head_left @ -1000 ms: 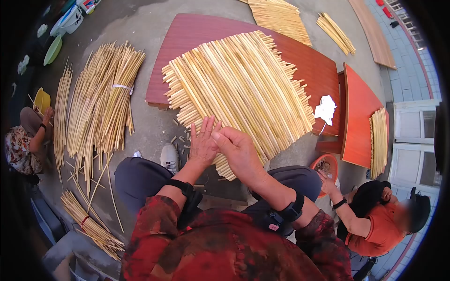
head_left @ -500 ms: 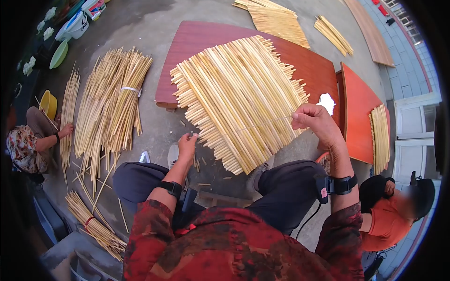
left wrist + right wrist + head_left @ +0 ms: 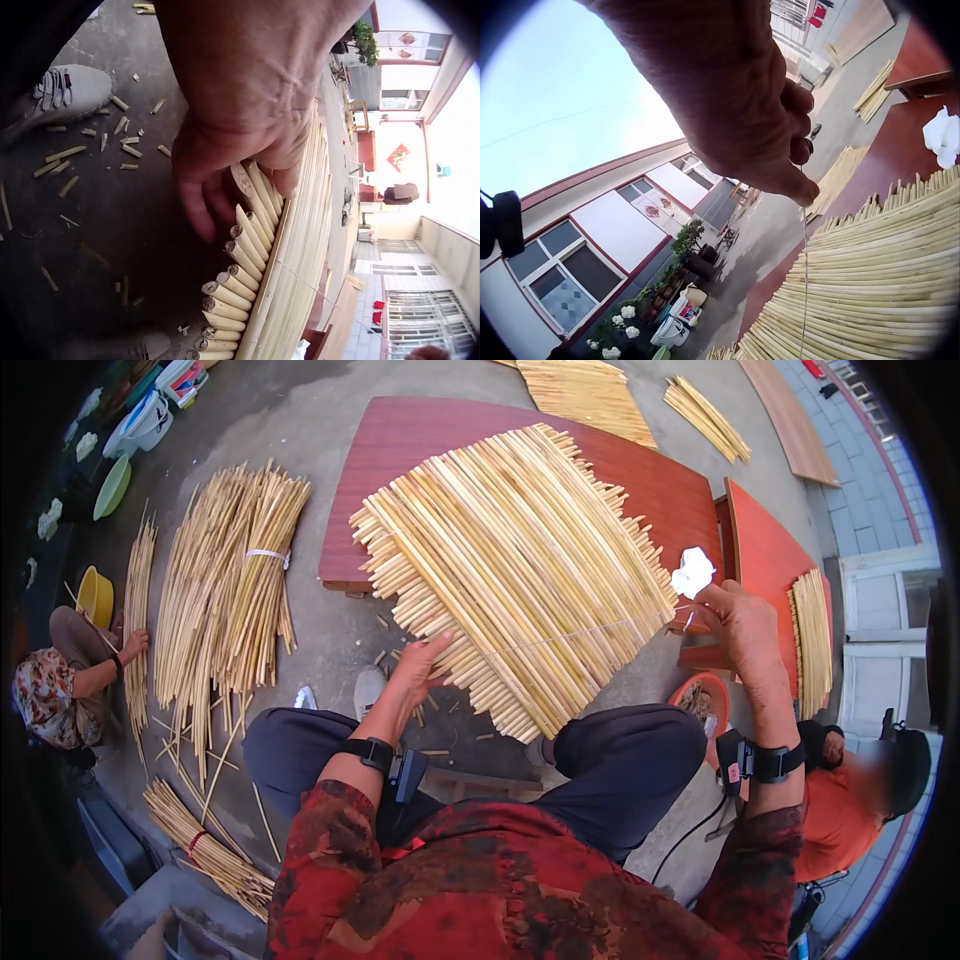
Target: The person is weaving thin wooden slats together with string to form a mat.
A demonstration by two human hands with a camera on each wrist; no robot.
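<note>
A layered mat of pale stalks (image 3: 520,570) lies on a dark red table (image 3: 350,490), its near end jutting past the edge. My left hand (image 3: 413,674) grips the mat's left near edge; in the left wrist view the hand (image 3: 240,112) has its fingers below the cut stalk ends (image 3: 232,289) and its thumb side against the upper stalks. A thin thread (image 3: 585,632) crosses the mat towards my right hand (image 3: 748,628), raised beyond the right edge. In the right wrist view that hand (image 3: 735,105) pinches the thread (image 3: 805,277), which hangs taut from its fingertips.
A white crumpled piece (image 3: 693,572) lies beside the mat. Stalk bundles (image 3: 235,570) cover the ground at left, where a person handles stalks. Another person in orange sits at right near an orange basin (image 3: 722,695). Cut bits (image 3: 64,154) litter the ground by a shoe (image 3: 82,90).
From together near the mat's near edge, my hands have parted. The right moved out to the right, drawing the thread across the mat; the left now grips the mat's left edge.
</note>
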